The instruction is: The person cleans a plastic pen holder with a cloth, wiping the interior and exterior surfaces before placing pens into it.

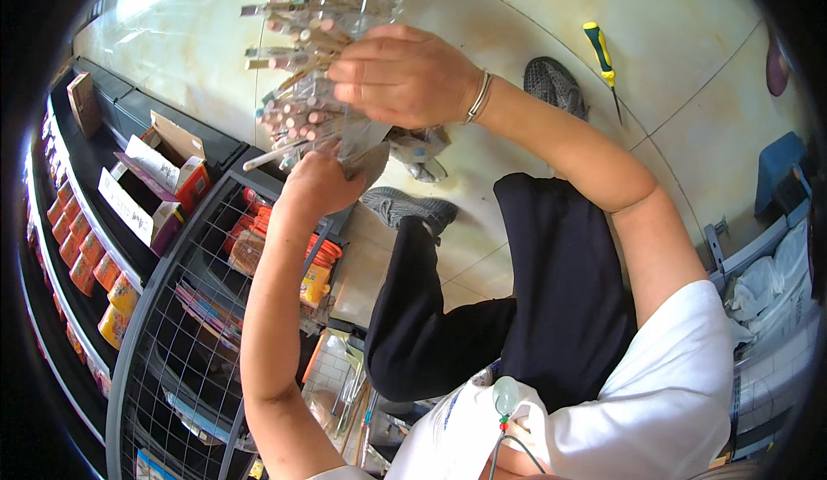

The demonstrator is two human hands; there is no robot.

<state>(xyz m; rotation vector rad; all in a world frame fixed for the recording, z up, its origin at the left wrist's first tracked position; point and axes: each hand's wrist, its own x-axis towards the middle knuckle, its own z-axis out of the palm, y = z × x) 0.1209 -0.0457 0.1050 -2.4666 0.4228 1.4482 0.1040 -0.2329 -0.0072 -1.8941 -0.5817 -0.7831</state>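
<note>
Many thin sticks with pinkish round ends, perhaps pencils or incense (300, 115), stand bunched in clear plastic holders (368, 2) at the upper middle of the head view. My right hand (407, 76), with a metal bangle at its wrist, lies over the bunch and the clear plastic, its fingers bent around the near side. Below it my left hand (323, 180) is curled against the lower end of the bunch, next to one stick that juts out to the left. What its fingers close on is partly hidden.
A wire-mesh rack (194, 325) and shelves with orange packets (81, 247) stand at left, with opened cardboard boxes (152, 189) beside them. A yellow-green screwdriver (601, 54) lies on the tiled floor. Plastic bags (769, 286) are at right.
</note>
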